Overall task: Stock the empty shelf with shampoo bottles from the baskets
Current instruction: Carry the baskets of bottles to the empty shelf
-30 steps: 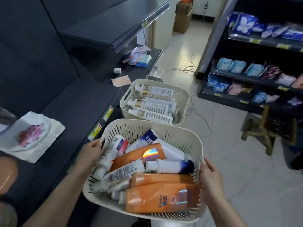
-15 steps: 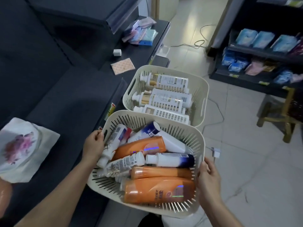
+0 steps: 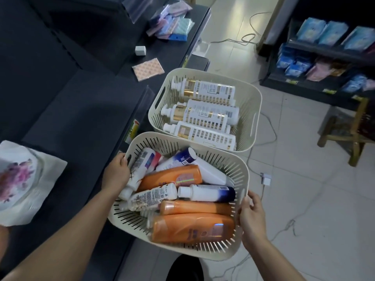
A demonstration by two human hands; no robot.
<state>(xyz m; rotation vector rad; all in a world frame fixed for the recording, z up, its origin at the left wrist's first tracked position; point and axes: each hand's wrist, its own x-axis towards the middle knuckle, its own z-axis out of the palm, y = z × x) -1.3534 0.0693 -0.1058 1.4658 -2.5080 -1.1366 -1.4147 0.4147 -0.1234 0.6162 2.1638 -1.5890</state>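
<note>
1. We hold the near basket (image 3: 236, 165) between our hands: our left hand (image 3: 116, 173) on its left rim, our right hand (image 3: 251, 218) on its right rim.
2. Bottles (image 3: 192, 228) lie piled on their sides inside it.
3. Just beyond, touching its far edge, sits a second basket (image 3: 250, 102) with bottles lying in a row (image 3: 205, 116).
4. The empty shelf (image 3: 81, 118) runs along the left of both baskets.
5. A packet (image 3: 24, 179) lies on the shelf, near left.
6. Stocked shelves (image 3: 324, 57) stand far right, across the floor (image 3: 304, 199).

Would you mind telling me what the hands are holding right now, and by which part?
Both hands hold the near basket of mixed bottles by its rim: the left hand on the shelf-side rim, the right hand on the aisle-side rim.
</note>
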